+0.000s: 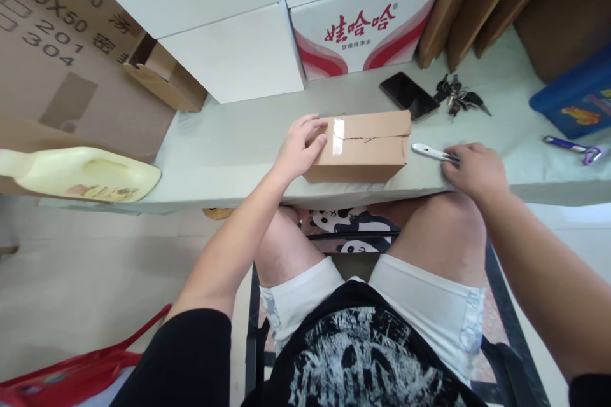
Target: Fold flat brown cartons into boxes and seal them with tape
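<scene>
While left hand (pixel 301 147) touches one box (pixel 365 151), right (pixel 478 170) holds one cutter (pixel 428 151).

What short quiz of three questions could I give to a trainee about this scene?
1. True or false: the left grip touches the brown rectangular cardboard box.
2. Which thing is touched by the right grip: (A) yellow plastic bottle, (B) slim white utility knife, or (C) white cardboard carton?
3. What lies beside the black rectangular phone, on its right?

Key: 1. True. 2. B. 3. A bunch of metal keys.
</scene>
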Demonstrator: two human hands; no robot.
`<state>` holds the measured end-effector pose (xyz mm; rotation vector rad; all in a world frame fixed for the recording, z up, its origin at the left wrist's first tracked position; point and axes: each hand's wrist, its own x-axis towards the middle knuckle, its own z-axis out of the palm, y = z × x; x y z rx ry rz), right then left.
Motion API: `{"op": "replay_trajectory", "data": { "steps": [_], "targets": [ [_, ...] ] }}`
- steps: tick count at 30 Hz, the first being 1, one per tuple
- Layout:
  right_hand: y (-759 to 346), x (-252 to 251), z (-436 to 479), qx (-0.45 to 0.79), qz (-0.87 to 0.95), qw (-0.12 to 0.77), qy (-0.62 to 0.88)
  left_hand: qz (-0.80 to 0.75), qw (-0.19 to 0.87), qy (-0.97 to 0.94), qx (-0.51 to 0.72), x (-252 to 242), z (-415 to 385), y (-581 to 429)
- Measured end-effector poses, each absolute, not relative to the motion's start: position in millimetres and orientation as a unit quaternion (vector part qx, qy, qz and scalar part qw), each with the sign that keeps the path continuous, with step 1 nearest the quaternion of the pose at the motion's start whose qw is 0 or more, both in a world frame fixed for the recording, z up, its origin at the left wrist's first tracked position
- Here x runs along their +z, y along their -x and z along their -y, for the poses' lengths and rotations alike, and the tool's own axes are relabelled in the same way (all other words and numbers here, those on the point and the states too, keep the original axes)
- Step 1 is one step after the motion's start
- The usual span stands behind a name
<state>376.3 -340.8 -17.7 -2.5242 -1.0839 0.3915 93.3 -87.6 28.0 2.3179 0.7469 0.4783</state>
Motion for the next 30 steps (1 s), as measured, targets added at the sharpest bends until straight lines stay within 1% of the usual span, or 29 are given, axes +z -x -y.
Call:
{"op": "replay_trajectory", "data": {
  "steps": [2, 3, 5, 6, 7, 9, 11, 12, 14, 17, 21, 25, 30],
  "targets": [
    [-376.4, -15.2, 337.9, 0.142, 0.378, 0.162, 0.901, -0.291, 0.287, -0.894, 0.181, 32.1, 93.9, -95.7],
    [-375.9, -11.6, 336.0, 0.144, 0.372, 0.166, 0.902, -0.294, 0.266, -0.901, 0.176, 34.4, 97.8, -96.5],
    [-373.3, 0.0, 331.5, 0.15, 0.34, 0.206, 0.905, -0.301, 0.224, -0.913, 0.16, 39.2, 106.7, -97.5],
    [-371.0, 7.7, 328.8, 0.152, 0.307, 0.247, 0.907, -0.305, 0.204, -0.918, 0.149, 41.6, 111.5, -97.9],
    [-367.9, 16.3, 325.6, 0.154, 0.262, 0.306, 0.902, -0.31, 0.185, -0.923, 0.137, 43.9, 116.1, -98.3],
    [-359.1, 34.8, 317.3, 0.156, 0.162, 0.467, 0.855, -0.318, 0.153, -0.929, 0.11, 48.2, 124.0, -99.5],
    [-346.9, 52.5, 306.2, 0.163, 0.125, 0.643, 0.738, -0.32, 0.127, -0.935, 0.083, 51.8, 128.7, -101.5],
    [-339.8, 60.3, 299.7, 0.164, 0.141, 0.699, 0.681, -0.317, 0.116, -0.939, 0.073, 53.3, 129.8, -102.7],
    [-324.0, 72.4, 285.5, 0.186, 0.215, 0.75, 0.597, -0.306, 0.103, -0.945, 0.06, 55.3, 129.8, -105.1],
    [-300.4, 80.2, 263.0, 0.239, 0.305, 0.739, 0.551, -0.306, 0.107, -0.944, 0.065, 56.8, 129.2, -107.5],
    [-280.3, 73.6, 239.6, 0.313, 0.349, 0.66, 0.587, -0.341, 0.15, -0.924, 0.082, 57.0, 133.4, -107.1],
    [-277.1, 64.6, 233.5, 0.307, 0.375, 0.566, 0.666, -0.332, 0.196, -0.92, 0.075, 56.0, 136.3, -105.0],
    [-279.0, 66.4, 235.3, 0.293, 0.407, 0.524, 0.688, -0.296, 0.225, -0.925, 0.075, 52.8, 132.0, -104.7]
  ]
}}
